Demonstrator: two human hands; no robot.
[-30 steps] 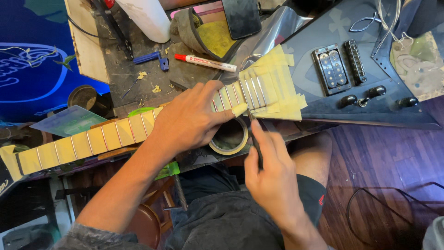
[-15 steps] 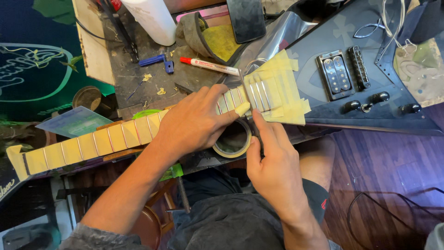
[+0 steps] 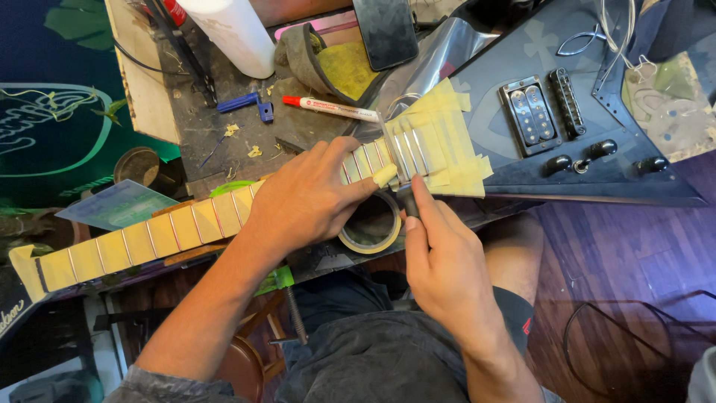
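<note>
Lying across the workbench, the electric guitar has a neck masked in yellow tape between bare metal frets, joined to a dark angular body at the right. Left hand clamps down over the neck near the body. Just right of it, right hand pinches a small tool, mostly hidden, at the taped frets. A tape roll sits just below the neck.

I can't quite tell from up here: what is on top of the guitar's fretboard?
Strips of yellowish masking tape cover the fretboard, leaving the metal frets bare. The left hand lies across it, hiding the section beneath. The right hand reaches its edge beside a tape roll.
</note>
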